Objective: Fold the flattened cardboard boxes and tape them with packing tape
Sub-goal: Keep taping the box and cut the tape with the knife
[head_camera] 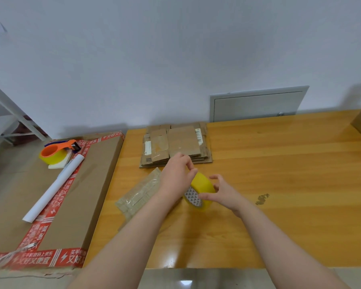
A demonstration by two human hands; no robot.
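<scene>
I hold the yellow packing tape roll (202, 185) over the bench (279, 163). My left hand (175, 180) pinches its top edge, and my right hand (224, 195) has its fingers curled round the side. I judge nothing is folded yet. One flattened box (138, 195) lies near left, and one stack of flattened boxes (175, 147) lies farther off. A second roll sits in the orange dispenser (56, 152), far left.
</scene>
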